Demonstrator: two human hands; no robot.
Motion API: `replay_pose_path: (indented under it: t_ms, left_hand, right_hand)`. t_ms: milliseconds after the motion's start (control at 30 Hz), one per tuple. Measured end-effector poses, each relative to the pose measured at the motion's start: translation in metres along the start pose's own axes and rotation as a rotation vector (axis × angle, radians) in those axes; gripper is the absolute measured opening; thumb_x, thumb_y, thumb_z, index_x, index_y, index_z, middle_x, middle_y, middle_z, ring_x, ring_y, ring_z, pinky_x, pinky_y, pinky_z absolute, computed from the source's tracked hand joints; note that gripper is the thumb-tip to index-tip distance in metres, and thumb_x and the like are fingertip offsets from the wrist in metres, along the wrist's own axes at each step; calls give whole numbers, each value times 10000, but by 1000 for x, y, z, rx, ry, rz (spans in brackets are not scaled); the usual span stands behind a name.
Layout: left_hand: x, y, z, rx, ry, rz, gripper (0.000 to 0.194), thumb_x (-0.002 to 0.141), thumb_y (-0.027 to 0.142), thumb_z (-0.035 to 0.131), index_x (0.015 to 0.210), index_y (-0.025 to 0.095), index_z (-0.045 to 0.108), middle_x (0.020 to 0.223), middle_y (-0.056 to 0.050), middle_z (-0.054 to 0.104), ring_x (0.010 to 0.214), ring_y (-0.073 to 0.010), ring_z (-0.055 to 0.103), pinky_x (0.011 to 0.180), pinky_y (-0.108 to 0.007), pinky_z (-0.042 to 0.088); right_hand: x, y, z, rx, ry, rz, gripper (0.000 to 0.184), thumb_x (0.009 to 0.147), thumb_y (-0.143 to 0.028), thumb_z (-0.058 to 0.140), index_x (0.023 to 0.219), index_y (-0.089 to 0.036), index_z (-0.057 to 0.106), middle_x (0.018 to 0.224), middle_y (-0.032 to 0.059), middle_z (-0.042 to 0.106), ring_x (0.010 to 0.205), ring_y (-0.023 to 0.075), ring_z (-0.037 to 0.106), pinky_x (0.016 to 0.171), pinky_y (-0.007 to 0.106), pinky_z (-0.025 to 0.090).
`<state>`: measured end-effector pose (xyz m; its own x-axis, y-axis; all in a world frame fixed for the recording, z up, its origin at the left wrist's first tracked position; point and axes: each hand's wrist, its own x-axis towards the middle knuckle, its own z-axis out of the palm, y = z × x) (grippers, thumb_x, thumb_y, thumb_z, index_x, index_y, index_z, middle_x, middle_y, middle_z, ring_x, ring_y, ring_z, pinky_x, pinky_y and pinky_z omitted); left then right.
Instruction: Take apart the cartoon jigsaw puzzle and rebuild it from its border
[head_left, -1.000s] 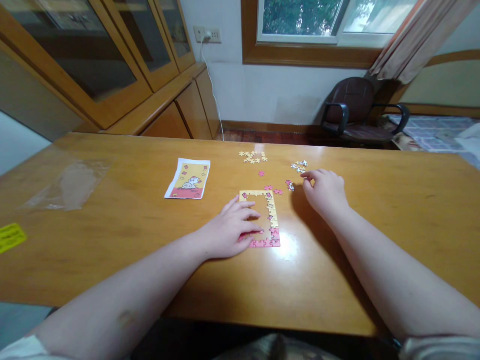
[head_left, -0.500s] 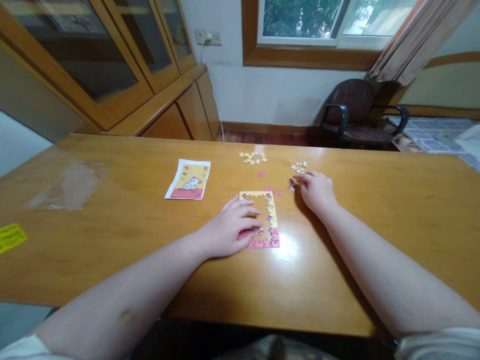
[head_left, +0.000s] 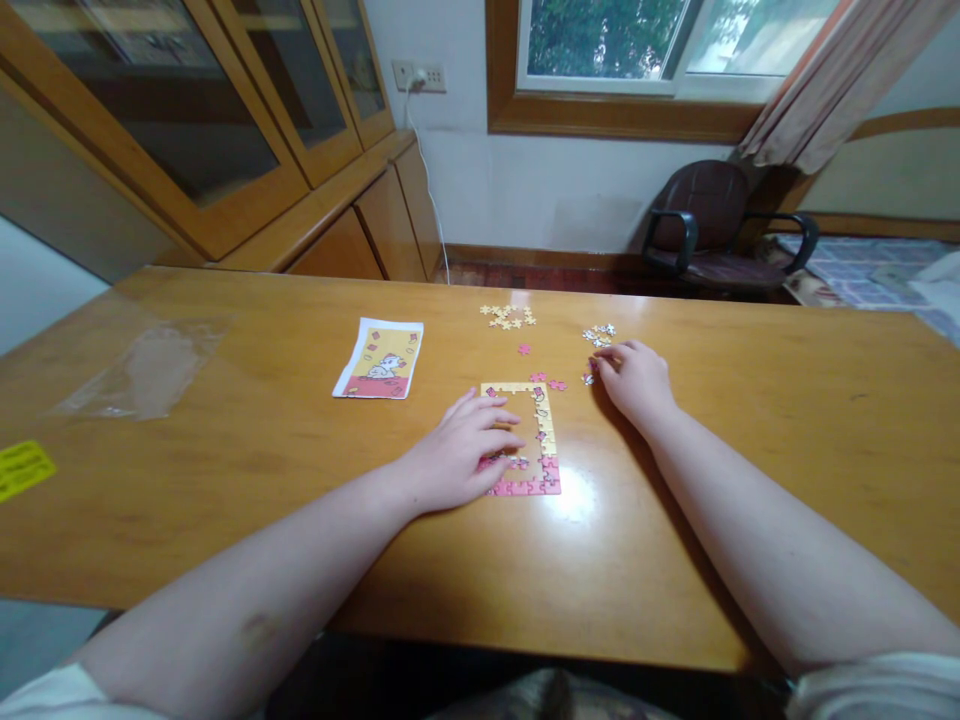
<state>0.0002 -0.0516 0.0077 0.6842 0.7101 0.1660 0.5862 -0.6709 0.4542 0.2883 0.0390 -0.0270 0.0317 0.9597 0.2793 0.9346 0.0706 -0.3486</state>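
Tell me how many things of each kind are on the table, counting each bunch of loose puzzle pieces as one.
Puzzle frame: 1
Picture card: 1
Clear plastic bag: 1
Yellow sticker: 1
Loose-piece bunches: 3 (yellow, white, pink)
Total: 7

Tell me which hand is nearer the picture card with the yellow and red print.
Left. The left hand lies on the puzzle frame, just right of the picture card. The right hand is farther right, beyond the frame, by loose pieces.

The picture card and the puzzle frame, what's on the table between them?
Only bare tabletop lies between the picture card and the puzzle frame in the head view; the left hand rests nearer, on the frame's left side.
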Motion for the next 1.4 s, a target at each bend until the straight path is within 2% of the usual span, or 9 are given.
replay_pose_path:
  t_ms: [133, 267, 333, 433, 567, 700, 933, 1167, 1400]
  left_hand:
    - [0, -1, 1, 0, -3, 2, 221, 867, 244, 556, 1031, 240, 704, 1189, -67, 647, 1281, -279, 461, 1130, -612, 235]
    - [-1, -2, 1, 1, 3, 8, 216, 870, 249, 554, 1026, 238, 704, 1183, -67, 648, 1275, -280, 468, 1128, -618, 235]
    - [-1, -2, 1, -2, 4, 6, 219, 868, 242, 554, 1030, 240, 702, 1188, -66, 646, 1278, -280, 465, 1129, -618, 233]
    - [0, -1, 0, -6, 5, 3, 216, 867, 238, 554, 1025, 240, 702, 1189, -67, 644, 1282, -281, 461, 1130, -616, 235]
    - [0, 0, 0, -6, 10, 3, 213, 872, 243, 547, 1018, 240, 702, 1186, -64, 645, 1274, -276, 469, 1129, -615, 239]
    - [-1, 0, 0, -2, 18, 3, 219, 871, 242, 542, 1020, 235, 702, 1187, -66, 646, 1270, -278, 473, 1126, -622, 239]
    - [-1, -1, 0, -4, 17, -3, 215, 872, 250, 548, 1017, 239, 706, 1186, -66, 647, 1272, -279, 471, 1125, -617, 246]
    - [-1, -1, 1, -10, 25, -3, 214, 871, 243, 547, 1014, 240, 705, 1189, -68, 645, 1272, -274, 471, 1128, -610, 245]
    - [-1, -1, 0, -10, 17, -6, 218, 869, 248, 549, 1020, 235, 706, 1192, -73, 646, 1271, -278, 474, 1125, -612, 249]
  right_hand:
    - [1, 1, 0, 14, -55, -33, 222, 831, -298, 553, 888, -245, 761, 942, 70, 684, 933, 245, 605, 825, 370, 426]
    - [2, 4, 0, 50, -6, -25, 268, 840, -242, 516, 959, -241, 757, 993, 82, 685, 940, 241, 611, 824, 368, 438]
    - [2, 5, -1, 17, 18, 15, 266, 842, -270, 518, 953, -226, 756, 987, 92, 685, 945, 252, 611, 827, 376, 440]
    - [1, 3, -4, -35, -18, 47, 250, 830, -343, 554, 896, -223, 763, 944, 90, 685, 935, 260, 612, 825, 373, 440]
    - [0, 2, -5, -10, -57, -1, 237, 838, -303, 553, 928, -250, 766, 957, 64, 682, 937, 234, 618, 832, 349, 440]
    - [0, 5, -5, 8, -8, 19, 248, 838, -323, 569, 968, -231, 759, 979, 75, 682, 946, 239, 620, 834, 356, 446]
    - [0, 6, -8, -20, -53, 34, 243, 825, -374, 598, 922, -239, 775, 969, 78, 684, 922, 248, 629, 806, 365, 452]
    - [0, 7, -8, -61, -15, 44, 250, 812, -411, 608, 883, -243, 780, 926, 77, 690, 880, 245, 629, 750, 355, 444]
    - [0, 4, -13, -146, -39, -46, 235, 827, -371, 587, 855, -237, 778, 917, 74, 696, 867, 235, 629, 748, 359, 434]
